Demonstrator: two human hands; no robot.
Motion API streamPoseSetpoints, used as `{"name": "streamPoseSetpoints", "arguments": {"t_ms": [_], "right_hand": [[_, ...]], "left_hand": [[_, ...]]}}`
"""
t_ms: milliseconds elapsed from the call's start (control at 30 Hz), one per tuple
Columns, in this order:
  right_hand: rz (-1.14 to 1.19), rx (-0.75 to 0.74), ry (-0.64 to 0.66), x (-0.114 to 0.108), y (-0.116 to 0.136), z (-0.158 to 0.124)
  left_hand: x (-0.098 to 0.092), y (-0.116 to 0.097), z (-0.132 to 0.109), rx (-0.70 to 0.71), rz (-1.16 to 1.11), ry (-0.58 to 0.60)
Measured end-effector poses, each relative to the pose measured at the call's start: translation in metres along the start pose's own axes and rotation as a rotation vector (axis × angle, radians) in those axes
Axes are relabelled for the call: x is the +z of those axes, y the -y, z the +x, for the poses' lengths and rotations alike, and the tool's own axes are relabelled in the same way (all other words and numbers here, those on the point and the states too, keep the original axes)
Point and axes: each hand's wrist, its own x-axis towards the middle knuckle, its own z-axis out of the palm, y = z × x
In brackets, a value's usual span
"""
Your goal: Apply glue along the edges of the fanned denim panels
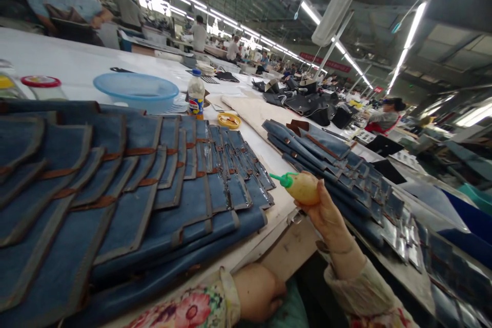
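My right hand (326, 215) is wrapped round a squeeze bottle (305, 188) with a yellowish body and a green nozzle, held tilted so the nozzle points left. Below it, close to the table edge, my left hand (258, 291) is closed with its fingers curled under; whatever it may hold is hidden. To the left lie overlapping blue pieces (126, 220) with grey edging and brown strips, some with shiny clear parts. A second row of similar blue pieces (338, 164) lies to the right of the bottle.
Behind the blue pieces stand a light blue basin (136, 87), a drink bottle (196, 95) with a blue cap, a yellow ring-shaped dish (229, 120) and a red-lidded jar (42, 87). A person (69, 5) is across the table at left. Dark pieces (307, 95) are piled farther back.
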Motion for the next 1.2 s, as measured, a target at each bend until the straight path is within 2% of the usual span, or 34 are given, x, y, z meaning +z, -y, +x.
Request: {"name": "streamPoseSetpoints", "arguments": {"t_ms": [100, 233, 433, 533, 633, 733, 933, 1067, 1200], "right_hand": [[-0.127, 0.004, 0.038, 0.006, 0.011, 0.009], [-0.386, -0.052, 0.111, 0.015, 0.024, 0.022], [-0.901, -0.266, 0.265, 0.047, 0.051, 0.045], [-1.036, -0.301, 0.348, 0.065, 0.06, 0.052], [-1.132, -0.339, 0.376, 0.08, 0.064, 0.054], [-1.184, -0.362, 0.392, 0.086, 0.066, 0.055], [-1.103, -0.35, 0.388, 0.07, 0.053, 0.07], [-1.022, -0.267, 0.328, 0.061, 0.034, 0.08], [-0.964, -0.229, 0.284, 0.065, 0.023, 0.084]], "left_hand": [[-0.004, -0.002, 0.001, -0.054, 0.046, 0.095], [-0.004, -0.003, 0.001, -0.018, 0.102, 0.067], [-0.005, -0.008, -0.002, 0.001, 0.178, 0.034], [-0.003, -0.008, 0.001, 0.042, 0.187, 0.032], [0.001, -0.005, 0.005, 0.112, 0.181, -0.005], [0.002, -0.005, 0.008, 0.104, 0.193, -0.032], [-0.006, -0.01, 0.007, -0.055, 0.291, 0.155], [-0.007, -0.007, 0.005, -0.061, 0.228, 0.149], [-0.006, -0.003, 0.004, -0.046, 0.178, 0.116]]}}
